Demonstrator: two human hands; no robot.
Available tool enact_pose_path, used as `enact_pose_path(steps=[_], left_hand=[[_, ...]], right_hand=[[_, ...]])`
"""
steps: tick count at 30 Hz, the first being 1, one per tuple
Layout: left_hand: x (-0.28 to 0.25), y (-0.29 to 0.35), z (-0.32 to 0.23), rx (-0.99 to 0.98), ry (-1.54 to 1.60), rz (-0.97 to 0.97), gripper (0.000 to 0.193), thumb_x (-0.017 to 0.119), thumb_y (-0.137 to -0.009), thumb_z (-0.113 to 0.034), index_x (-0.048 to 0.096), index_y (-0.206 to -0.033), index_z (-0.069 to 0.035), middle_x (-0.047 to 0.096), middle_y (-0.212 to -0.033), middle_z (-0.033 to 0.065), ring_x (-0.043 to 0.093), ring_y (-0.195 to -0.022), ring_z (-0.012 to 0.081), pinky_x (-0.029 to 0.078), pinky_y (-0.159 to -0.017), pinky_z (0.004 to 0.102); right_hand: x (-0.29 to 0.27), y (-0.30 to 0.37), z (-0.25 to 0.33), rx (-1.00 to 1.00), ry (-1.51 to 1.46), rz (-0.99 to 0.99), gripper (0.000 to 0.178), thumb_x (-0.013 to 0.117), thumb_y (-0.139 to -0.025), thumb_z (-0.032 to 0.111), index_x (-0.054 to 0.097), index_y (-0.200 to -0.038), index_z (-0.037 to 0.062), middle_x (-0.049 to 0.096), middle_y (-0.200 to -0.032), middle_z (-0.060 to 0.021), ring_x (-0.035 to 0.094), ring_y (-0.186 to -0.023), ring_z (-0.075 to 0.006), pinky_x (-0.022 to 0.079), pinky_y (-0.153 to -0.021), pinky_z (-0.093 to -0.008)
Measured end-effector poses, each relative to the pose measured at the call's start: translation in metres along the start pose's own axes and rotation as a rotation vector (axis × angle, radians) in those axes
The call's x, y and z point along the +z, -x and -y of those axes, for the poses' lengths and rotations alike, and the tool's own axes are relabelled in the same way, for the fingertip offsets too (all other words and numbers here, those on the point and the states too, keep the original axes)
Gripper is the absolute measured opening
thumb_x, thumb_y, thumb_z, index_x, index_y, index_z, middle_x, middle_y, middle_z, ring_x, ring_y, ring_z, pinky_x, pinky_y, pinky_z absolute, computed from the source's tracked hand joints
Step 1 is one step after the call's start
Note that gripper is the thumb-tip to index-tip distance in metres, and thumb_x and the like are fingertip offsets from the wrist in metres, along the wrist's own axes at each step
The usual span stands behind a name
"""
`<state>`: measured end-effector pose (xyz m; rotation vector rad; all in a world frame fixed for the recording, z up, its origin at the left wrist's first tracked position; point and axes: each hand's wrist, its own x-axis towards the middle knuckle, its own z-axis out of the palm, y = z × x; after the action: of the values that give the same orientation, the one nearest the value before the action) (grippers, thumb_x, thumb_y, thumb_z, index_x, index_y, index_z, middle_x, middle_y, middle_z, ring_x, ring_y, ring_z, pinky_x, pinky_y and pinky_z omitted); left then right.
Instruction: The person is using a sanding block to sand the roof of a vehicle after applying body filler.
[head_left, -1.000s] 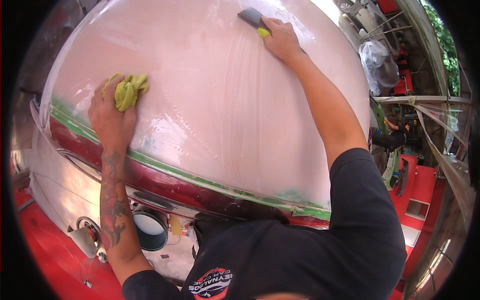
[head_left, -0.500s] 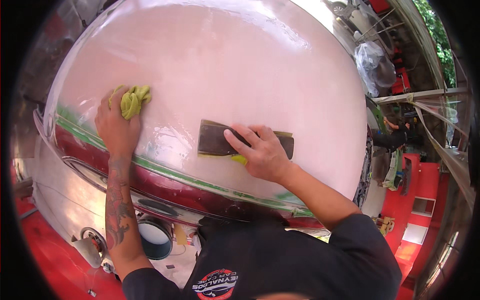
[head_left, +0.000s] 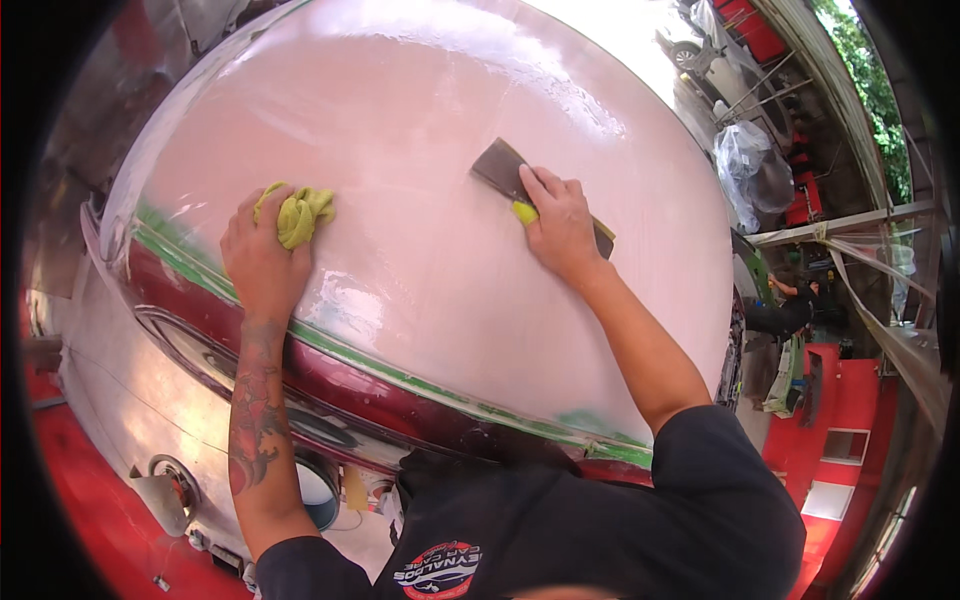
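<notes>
A large pale pink car panel (head_left: 420,265) curves in front of me, with wet, shiny patches on it. My left hand (head_left: 265,250) rests on its left part, fingers closed round a crumpled yellow-green cloth (head_left: 308,217). To the right, my right hand (head_left: 563,228) grips a long, flat sanding block (head_left: 497,170) with a dark face, pressed on the panel and lying at a slant. A bright yellow bit (head_left: 524,212) shows beside the block under my fingers. The rest of the block's middle is hidden by my hand.
Along the near edge run a green strip (head_left: 390,372) and dark red bodywork (head_left: 350,391). A bucket (head_left: 322,512) stands below, beside my left forearm. At the right are clear plastic sheeting (head_left: 740,165), another person (head_left: 788,312) and red panels (head_left: 855,395).
My right hand has moved the sanding block away from me and to the right, turning it to a steeper slant. The left hand with the cloth appears slightly further right as the view shifts.
</notes>
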<state>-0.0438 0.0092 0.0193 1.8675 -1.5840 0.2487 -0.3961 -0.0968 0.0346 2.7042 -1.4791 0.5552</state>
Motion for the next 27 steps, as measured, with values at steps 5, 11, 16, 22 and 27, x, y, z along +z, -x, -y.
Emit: enact_pose_path(steps=[5, 11, 16, 22, 27], left_hand=[[0.002, -0.002, 0.003, 0.006, -0.016, 0.004, 0.051, 0.074, -0.077, -0.014, 0.063, -0.126, -0.02, 0.06, -0.127, 0.0065, 0.057, -0.116, 0.0303, 0.043, -0.098, 0.0452], [-0.002, 0.001, -0.001, 0.0, -0.045, 0.001, 0.051, 0.073, -0.076, -0.012, 0.063, -0.126, -0.02, 0.059, -0.128, 0.0079, 0.057, -0.119, 0.0313, 0.042, -0.099, 0.0454], [-0.005, -0.002, -0.012, 0.035, 0.033, 0.011, 0.051, 0.07, -0.075, -0.008, 0.063, -0.124, -0.019, 0.06, -0.127, 0.0096, 0.057, -0.117, 0.033, 0.043, -0.098, 0.0456], [-0.001, 0.001, 0.0, 0.045, -0.009, -0.004, 0.053, 0.07, -0.075, -0.009, 0.062, -0.126, -0.019, 0.059, -0.127, 0.0094, 0.057, -0.117, 0.0328, 0.043, -0.097, 0.0456], [-0.001, -0.002, 0.0, 0.024, -0.008, 0.002, 0.052, 0.071, -0.077, -0.01, 0.062, -0.127, -0.018, 0.06, -0.127, 0.0094, 0.057, -0.117, 0.0326, 0.043, -0.099, 0.0456]], right_hand=[[-0.043, 0.122, 0.067, -0.157, -0.022, 0.107, 0.077, 0.068, -0.063, -0.001, 0.057, -0.138, 0.0063, 0.055, -0.138, -0.013, 0.055, -0.106, -0.0319, 0.048, -0.092, -0.0453], [-0.021, 0.011, -0.028, -0.146, 0.099, 0.005, 0.057, 0.07, -0.081, 0.007, 0.058, -0.136, 0.0038, 0.059, -0.131, -0.0111, 0.056, -0.104, -0.0335, 0.051, -0.091, -0.0415], [0.007, -0.13, -0.147, 0.286, 0.323, 0.12, 0.052, 0.057, -0.095, 0.026, 0.051, -0.144, 0.0105, 0.057, -0.14, -0.015, 0.056, -0.117, -0.041, 0.047, -0.101, -0.0448], [0.012, -0.067, -0.096, 0.164, 0.14, 0.08, 0.052, 0.056, -0.091, 0.015, 0.053, -0.143, 0.0093, 0.057, -0.14, -0.0148, 0.054, -0.119, -0.0402, 0.046, -0.103, -0.044], [-0.046, 0.121, 0.027, -0.044, 0.005, 0.089, 0.071, 0.068, -0.072, 0.001, 0.054, -0.141, 0.0063, 0.054, -0.138, -0.0142, 0.051, -0.112, -0.0364, 0.046, -0.099, -0.0463]])
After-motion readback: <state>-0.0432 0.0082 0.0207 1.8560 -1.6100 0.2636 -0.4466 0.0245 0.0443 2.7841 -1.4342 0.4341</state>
